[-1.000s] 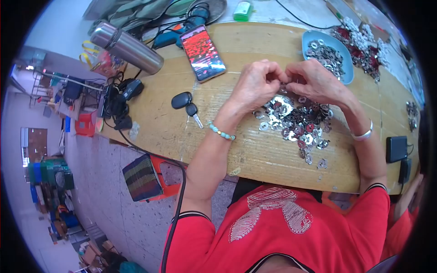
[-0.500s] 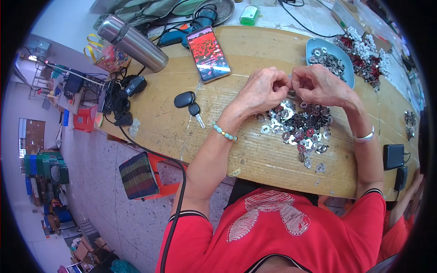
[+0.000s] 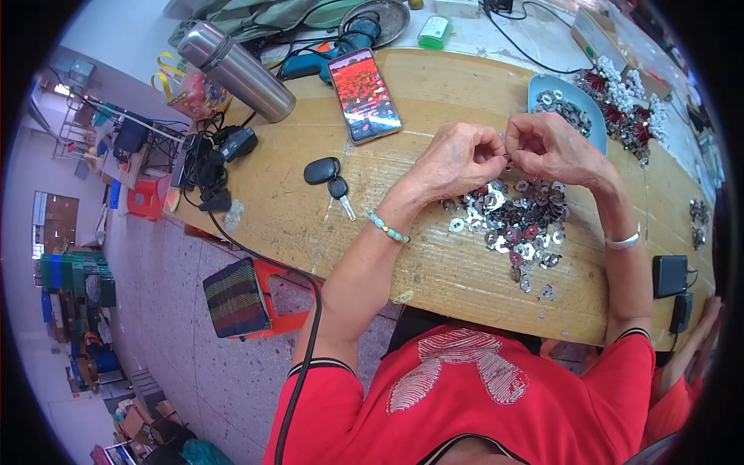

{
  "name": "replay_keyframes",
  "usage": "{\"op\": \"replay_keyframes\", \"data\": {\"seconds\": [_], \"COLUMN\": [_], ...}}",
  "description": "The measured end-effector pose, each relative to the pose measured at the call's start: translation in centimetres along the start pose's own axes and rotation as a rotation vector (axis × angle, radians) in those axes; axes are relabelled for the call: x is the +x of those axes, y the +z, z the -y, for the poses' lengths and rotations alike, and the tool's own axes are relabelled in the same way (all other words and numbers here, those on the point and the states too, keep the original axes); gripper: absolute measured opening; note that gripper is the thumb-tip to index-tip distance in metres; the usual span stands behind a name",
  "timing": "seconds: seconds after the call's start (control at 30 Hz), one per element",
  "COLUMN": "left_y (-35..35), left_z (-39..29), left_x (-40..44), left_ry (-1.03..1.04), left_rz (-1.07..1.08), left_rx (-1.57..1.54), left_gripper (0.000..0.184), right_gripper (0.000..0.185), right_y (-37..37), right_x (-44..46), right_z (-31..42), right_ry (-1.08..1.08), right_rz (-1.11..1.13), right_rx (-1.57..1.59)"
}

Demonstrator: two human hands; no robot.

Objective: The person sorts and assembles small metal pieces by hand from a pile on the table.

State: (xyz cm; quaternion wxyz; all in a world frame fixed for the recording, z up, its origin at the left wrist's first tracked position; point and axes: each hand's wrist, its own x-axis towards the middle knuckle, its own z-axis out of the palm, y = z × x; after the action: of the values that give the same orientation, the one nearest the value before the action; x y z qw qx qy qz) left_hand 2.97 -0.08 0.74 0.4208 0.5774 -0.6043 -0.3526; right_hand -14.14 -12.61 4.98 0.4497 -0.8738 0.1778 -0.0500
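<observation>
Above the pile of small metal pieces, my two hands meet at their fingertips. My left hand, on the arm with the turquoise bead bracelet, has its thumb and index finger pinched. My right hand, on the arm with the silver bangle, is pinched too, with its fingertips close beside the left ones. Something tiny shows between them, too small to make out. Just beyond my right hand sits a blue tray holding more metal pieces.
A phone with a lit screen, keys and a steel flask are on the table. White and red beaded bunches lie at the back right. A black cable crosses the left edge. Another person's arm shows at right.
The view has shifted slightly, so the table's things appear lower and farther right. Both hands stay close together and pinched, with small changes in the fingers.
</observation>
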Motion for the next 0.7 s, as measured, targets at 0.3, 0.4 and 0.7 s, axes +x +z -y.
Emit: {"op": "replay_keyframes", "data": {"seconds": [0.3,0.4,0.7], "left_y": [0.06,0.14,0.2], "left_z": [-0.28,-0.31,-0.02], "left_x": [0.02,-0.04,-0.06], "left_ry": [0.004,0.025,0.081], "left_rz": [-0.061,-0.038,0.001], "left_rx": [0.025,0.027,0.112], "left_gripper": [0.016,0.015,0.012], "right_gripper": [0.006,0.006,0.005], "right_y": [0.19,0.0,-0.63], "right_x": [0.04,0.0,-0.3], "right_z": [0.05,0.0,0.26], "right_ry": [0.017,0.016,-0.009], "right_rz": [-0.028,-0.018,-0.062], "right_rx": [0.065,0.049,0.059]}}
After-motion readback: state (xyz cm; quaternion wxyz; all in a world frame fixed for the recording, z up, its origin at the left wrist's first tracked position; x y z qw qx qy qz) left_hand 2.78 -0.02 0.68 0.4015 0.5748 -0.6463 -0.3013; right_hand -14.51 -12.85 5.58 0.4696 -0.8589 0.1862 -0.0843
